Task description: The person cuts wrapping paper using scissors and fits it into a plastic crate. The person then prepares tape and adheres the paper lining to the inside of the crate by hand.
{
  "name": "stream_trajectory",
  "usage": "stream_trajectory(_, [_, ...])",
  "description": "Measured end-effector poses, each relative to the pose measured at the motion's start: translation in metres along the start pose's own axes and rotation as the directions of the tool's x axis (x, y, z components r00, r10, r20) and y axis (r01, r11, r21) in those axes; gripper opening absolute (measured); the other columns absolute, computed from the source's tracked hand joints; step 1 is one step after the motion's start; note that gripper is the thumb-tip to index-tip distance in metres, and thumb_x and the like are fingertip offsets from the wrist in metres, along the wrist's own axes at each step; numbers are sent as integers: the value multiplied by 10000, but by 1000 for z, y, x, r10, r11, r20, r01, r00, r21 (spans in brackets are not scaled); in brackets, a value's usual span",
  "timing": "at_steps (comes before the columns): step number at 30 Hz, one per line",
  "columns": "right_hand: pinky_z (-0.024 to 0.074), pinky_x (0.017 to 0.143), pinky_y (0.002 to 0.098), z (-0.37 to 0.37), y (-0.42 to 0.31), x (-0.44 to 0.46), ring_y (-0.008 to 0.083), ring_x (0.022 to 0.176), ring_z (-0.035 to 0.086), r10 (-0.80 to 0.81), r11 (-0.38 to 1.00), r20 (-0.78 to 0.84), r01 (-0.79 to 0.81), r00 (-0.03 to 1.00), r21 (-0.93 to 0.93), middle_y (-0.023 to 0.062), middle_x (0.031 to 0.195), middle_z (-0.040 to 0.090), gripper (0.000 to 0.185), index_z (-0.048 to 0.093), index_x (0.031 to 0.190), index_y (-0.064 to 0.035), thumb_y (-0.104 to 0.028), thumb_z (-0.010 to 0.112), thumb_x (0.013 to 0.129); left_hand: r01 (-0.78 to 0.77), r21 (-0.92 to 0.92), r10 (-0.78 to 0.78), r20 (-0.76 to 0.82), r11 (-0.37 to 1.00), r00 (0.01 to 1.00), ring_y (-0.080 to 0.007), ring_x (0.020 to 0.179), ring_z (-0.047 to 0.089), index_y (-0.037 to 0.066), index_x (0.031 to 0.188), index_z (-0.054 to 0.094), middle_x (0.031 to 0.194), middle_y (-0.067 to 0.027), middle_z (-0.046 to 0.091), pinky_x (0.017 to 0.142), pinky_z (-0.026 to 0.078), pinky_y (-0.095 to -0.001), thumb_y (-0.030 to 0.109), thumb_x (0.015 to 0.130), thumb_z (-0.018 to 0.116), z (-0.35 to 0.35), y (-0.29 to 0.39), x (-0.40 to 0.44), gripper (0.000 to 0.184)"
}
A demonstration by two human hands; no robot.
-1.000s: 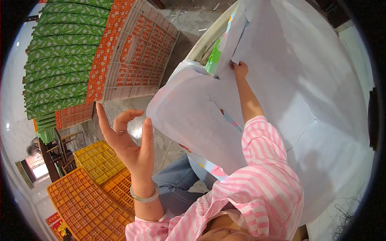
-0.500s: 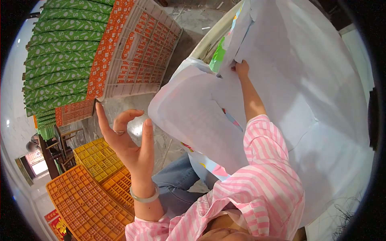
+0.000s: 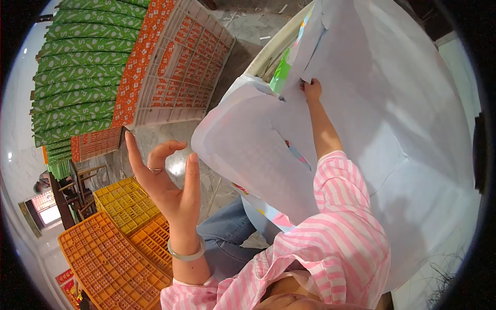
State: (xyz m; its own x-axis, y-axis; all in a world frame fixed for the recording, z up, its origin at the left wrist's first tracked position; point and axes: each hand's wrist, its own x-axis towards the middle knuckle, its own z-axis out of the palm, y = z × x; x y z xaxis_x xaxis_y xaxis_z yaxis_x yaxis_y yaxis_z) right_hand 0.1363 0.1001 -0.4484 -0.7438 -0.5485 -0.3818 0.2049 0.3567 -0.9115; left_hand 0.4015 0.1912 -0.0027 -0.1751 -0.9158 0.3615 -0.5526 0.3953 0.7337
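Large pale white sheets (image 3: pixel 248 129) lie spread in front of me, plain on the upper side, with coloured print showing at some edges and slits. My right hand (image 3: pixel 311 90) is closed at a cut edge of the sheets, near a bright green printed patch (image 3: pixel 280 72). What its fingers pinch is hidden. My left hand (image 3: pixel 173 181) is raised in the air left of the sheets. Its thumb and fingers are apart, with nothing between them. A ring and a pale bangle (image 3: pixel 187 250) are on this hand and wrist.
White plastic crates (image 3: pixel 191 62) with orange patterned lining and rolled green printed material (image 3: pixel 88 62) stand at upper left. Orange crates (image 3: pixel 111 263) and a yellow crate (image 3: pixel 124 204) are at lower left. Wooden furniture (image 3: pixel 85 188) and a person stand farther back. Scraps lie on the floor.
My right hand has shifted very slightly at the cut edge. My left hand keeps the same raised pose, and the sheets lie nearly as before.
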Motion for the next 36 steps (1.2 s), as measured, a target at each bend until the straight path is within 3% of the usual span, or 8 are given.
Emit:
stream_trajectory(5, [528, 507, 284, 10, 26, 15, 197, 565, 635, 73, 969, 20, -76, 997, 236, 129, 730, 616, 256, 543, 940, 88, -20, 623, 722, 10, -9, -10, -1, 1000, 1000, -159, 897, 525, 7, 1409, 101, 922, -91, 568, 883, 369, -300, -31, 752, 629, 0, 2, -1, 844])
stream_trajectory(8, [527, 496, 294, 13, 29, 15, 208, 562, 635, 75, 958, -55, -56, 996, 282, 149, 750, 622, 332, 512, 1005, 96, -12, 633, 714, 14, 0, -14, -6, 1000, 1000, -159, 898, 525, 7, 1408, 101, 922, -91, 568, 886, 367, -301, -32, 751, 631, 0, 0, -2, 846])
stream_trajectory(15, [559, 543, 290, 5, 5, 8, 219, 620, 644, 102, 977, -1, -100, 995, 189, 178, 841, 617, 351, 475, 1040, 91, 33, 628, 731, -44, 13, 44, -12, 999, 999, -167, 887, 556, 26, 1411, 153, 933, -98, 577, 860, 406, -294, -47, 768, 599, -1, 0, -2, 786])
stream_trajectory(18, [567, 554, 298, 5, 5, 10, 240, 644, 658, 130, 939, 71, -146, 989, 312, 193, 845, 617, 363, 463, 1050, 98, 48, 615, 724, -43, 11, 43, -17, 999, 999, -166, 887, 554, 26, 1412, 154, 932, -96, 577, 865, 402, -295, -46, 768, 600, -2, 2, -2, 787])
stream_trajectory(23, [565, 549, 303, 3, -7, 3, 253, 630, 655, 53, 985, -4, -52, 999, 162, 187, 847, 606, 378, 444, 1052, 80, 49, 609, 714, 10, -2, -10, 1, 1000, 1000, -159, 909, 519, 7, 1409, 94, 936, -93, 562, 896, 361, -306, -20, 756, 630, -3, 4, -3, 845])
stream_trajectory(30, [560, 518, 305, 8, 10, 15, 266, 618, 651, 70, 981, -19, -65, 997, 185, 170, 828, 588, 420, 435, 1048, 73, 13, 636, 684, 14, 3, -14, 5, 1000, 1000, -162, 900, 521, 7, 1408, 96, 933, -95, 565, 899, 363, -304, -26, 752, 630, -1, 2, -4, 847])
stream_trajectory(32, [508, 500, 280, 15, 27, 27, 203, 581, 637, -4, 998, -123, 11, 992, 55, 145, 810, 625, 444, 501, 1036, 27, -42, 677, 635, 9, 4, -9, 0, 1000, 1000, -162, 898, 523, 6, 1407, 97, 932, -96, 565, 898, 364, -304, -27, 750, 631, -2, 2, -5, 847])
stream_trajectory(36, [508, 523, 267, 10, 22, 19, 183, 602, 642, -8, 1000, -115, 6, 993, -10, 140, 824, 629, 460, 496, 1058, 15, -56, 683, 644, -1, 8, 1, 3, 1000, 1000, -162, 900, 525, 5, 1405, 103, 935, -97, 567, 898, 366, -305, -29, 747, 633, -4, 3, -5, 846])
